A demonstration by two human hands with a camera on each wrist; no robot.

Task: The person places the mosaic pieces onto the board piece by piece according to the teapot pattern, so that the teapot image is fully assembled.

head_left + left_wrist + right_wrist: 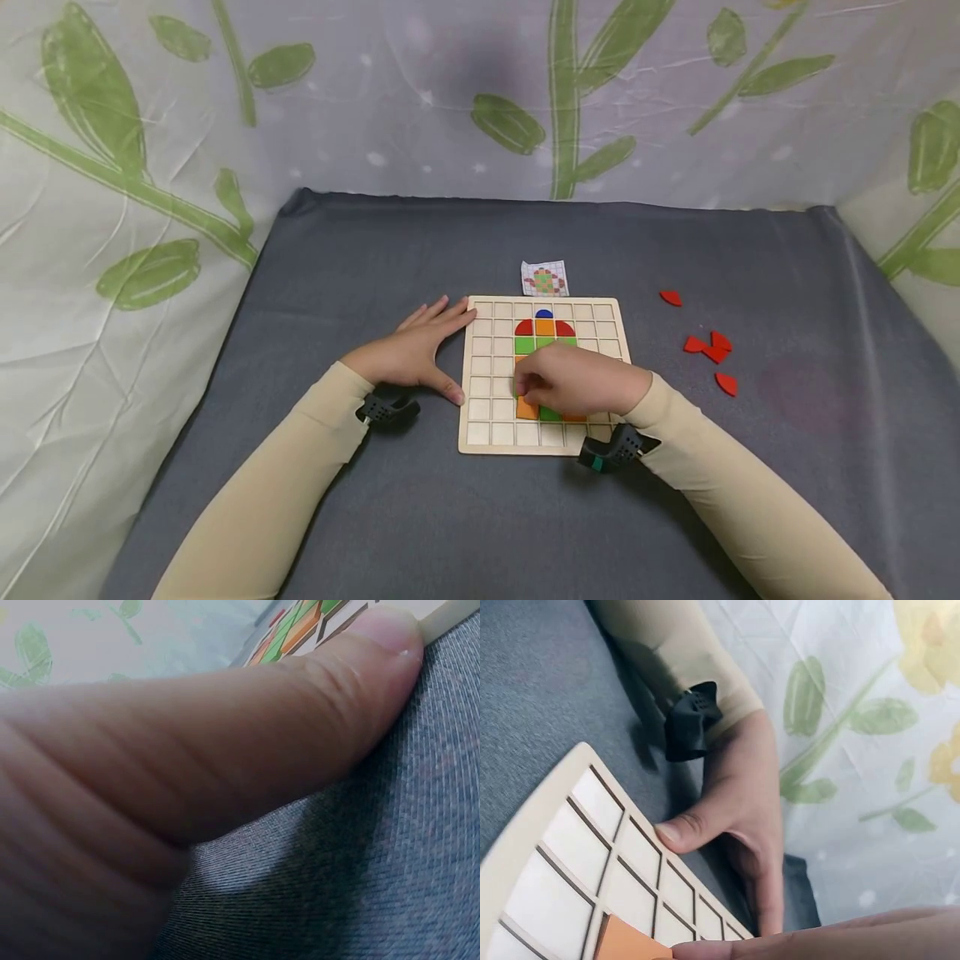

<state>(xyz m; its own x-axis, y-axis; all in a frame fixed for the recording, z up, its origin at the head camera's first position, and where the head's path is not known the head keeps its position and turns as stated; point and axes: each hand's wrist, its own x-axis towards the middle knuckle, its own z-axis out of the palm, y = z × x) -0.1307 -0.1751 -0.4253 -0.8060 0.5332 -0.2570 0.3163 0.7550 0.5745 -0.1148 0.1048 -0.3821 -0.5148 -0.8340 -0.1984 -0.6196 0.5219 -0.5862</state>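
A light wooden grid board lies flat, carrying a pattern of coloured tiles. My left hand rests spread out along its left side, thumb and fingertips at the edge. In the left wrist view the thumb lies against the board's rim. Over the lower middle of the board, my right hand has its fingers curled and pinches an orange tile at the pattern's lower left. The right wrist view shows a fingertip at the edge of this orange tile. The right hand hides the pattern's centre.
Behind the board lies a small pattern card. Several red rounded-edge pieces are scattered on the dark grey cloth to the right. Above the hand sit green tiles, red pieces and a blue one. A leaf-printed curtain surrounds the table.
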